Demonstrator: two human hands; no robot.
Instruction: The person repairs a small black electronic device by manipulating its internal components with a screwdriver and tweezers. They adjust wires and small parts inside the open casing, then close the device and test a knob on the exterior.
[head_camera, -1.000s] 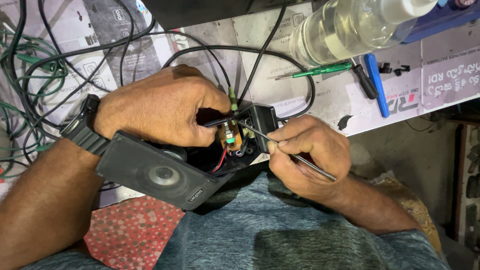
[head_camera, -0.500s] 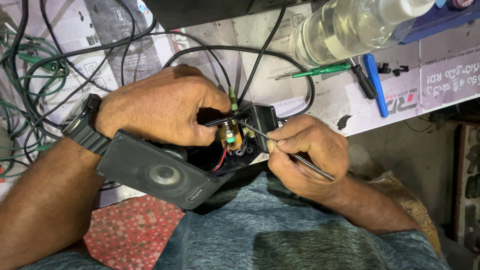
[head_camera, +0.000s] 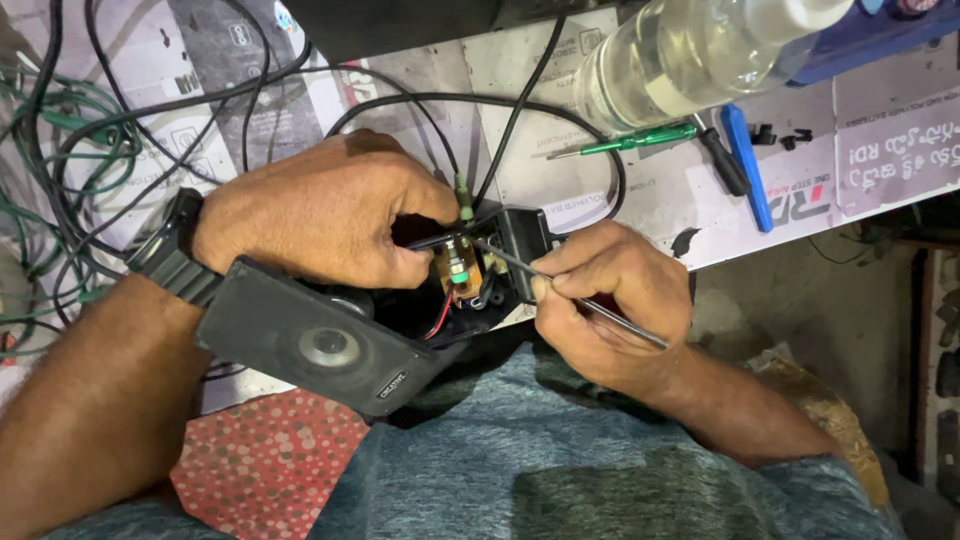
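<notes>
Gripping the open black speaker (head_camera: 320, 345) at mid-frame, the left hand (head_camera: 320, 215) is closed round its upper edge, while the right hand (head_camera: 610, 295) pinches a thin metal probe (head_camera: 520, 268) whose tip rests on the small circuit board (head_camera: 458, 268) inside. The plastic shell looks light and stiff, best held by its outer walls; the board and its red wires (head_camera: 438, 320) seem fragile. Black cables (head_camera: 520, 110) loop over the surface (head_camera: 560, 60) just above, crowding the opening. Toward the upper right lie a clear bottle (head_camera: 700, 50), a green screwdriver (head_camera: 640, 140) and a blue tool (head_camera: 745, 165).
</notes>
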